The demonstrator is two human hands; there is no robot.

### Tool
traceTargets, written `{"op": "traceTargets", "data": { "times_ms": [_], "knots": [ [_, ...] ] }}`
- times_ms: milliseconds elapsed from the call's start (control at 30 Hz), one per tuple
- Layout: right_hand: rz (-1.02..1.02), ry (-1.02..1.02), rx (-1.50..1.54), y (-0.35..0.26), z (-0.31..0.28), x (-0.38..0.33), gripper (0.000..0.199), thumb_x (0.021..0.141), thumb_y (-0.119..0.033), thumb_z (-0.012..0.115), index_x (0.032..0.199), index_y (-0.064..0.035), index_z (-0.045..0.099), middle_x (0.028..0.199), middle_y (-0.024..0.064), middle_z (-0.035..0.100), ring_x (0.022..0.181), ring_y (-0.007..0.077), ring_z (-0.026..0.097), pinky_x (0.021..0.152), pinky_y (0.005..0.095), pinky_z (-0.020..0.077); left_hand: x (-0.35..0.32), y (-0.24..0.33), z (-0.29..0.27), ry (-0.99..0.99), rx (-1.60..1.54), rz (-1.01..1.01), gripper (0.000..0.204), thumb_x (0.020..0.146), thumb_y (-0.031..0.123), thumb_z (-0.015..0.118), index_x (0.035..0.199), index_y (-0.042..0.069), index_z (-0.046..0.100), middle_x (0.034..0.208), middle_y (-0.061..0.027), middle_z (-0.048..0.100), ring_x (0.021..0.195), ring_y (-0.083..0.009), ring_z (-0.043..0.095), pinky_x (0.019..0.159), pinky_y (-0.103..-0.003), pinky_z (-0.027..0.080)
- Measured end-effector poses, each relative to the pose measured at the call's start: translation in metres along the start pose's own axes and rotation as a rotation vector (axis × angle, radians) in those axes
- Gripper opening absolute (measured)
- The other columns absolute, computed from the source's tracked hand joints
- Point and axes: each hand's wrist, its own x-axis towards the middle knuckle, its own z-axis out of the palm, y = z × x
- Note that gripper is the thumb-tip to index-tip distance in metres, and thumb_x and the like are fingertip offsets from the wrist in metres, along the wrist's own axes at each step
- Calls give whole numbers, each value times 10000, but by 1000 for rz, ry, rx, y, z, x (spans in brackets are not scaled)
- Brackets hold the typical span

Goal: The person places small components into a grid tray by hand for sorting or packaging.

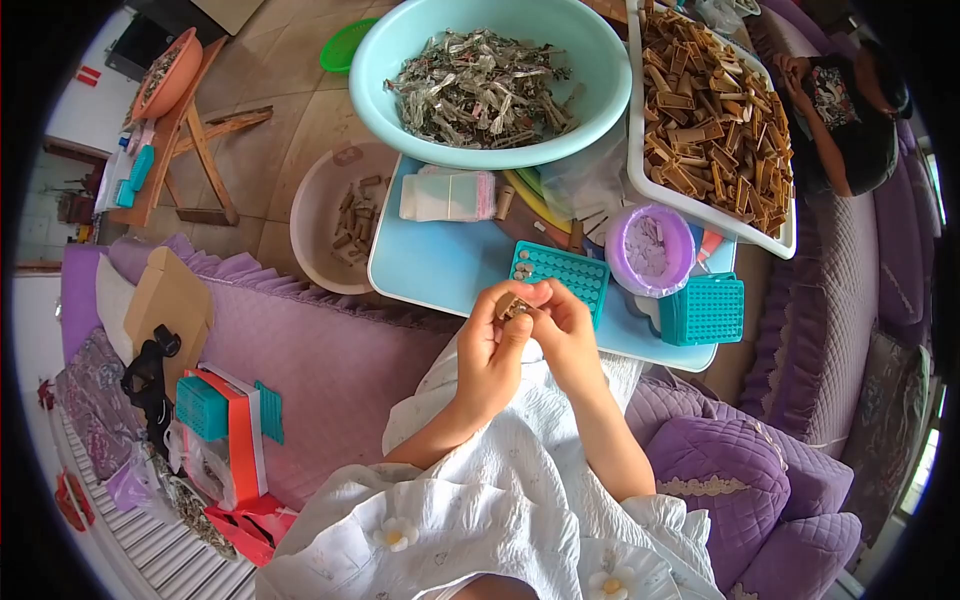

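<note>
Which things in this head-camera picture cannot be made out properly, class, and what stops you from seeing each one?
- Small brownish piece, head view: pinched between the left hand and right hand; fingers cover most of it and it is too small to identify.
- Teal perforated tray: near edge hidden behind the hands.
- White tray of brown pieces: far end cut off by the picture's top edge.

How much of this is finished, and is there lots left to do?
Done, it seems: the big aqua basin is heaped with silvery scraps. In hand: the left hand and right hand pinch one small brown piece over the teal grid tray. Left: the white tray looks full of brown pieces, so probably plenty.
</note>
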Motion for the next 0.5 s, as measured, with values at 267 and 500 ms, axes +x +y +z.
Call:
{"op": "traceTargets", "data": {
  "times_ms": [267,500],
  "knots": [
    [47,-5,87,18,1,10,218,832,-148,524,991,-5,482,864,43,560,770,99,546,642,224,460,15,1,-39,70,-243,-356,270,861,147,463,1082,-2,423,1063,-134,500,978,-243,528,828,-336,460],
    [-262,258,-792,23,-32,56,218,743,-77,587,942,-18,519,823,107,579,655,189,577,560,267,459,21,4,-57,125,-207,-465,327,848,151,489,1153,57,413,947,-75,526,873,-232,575,733,-320,505]
  ]
}}
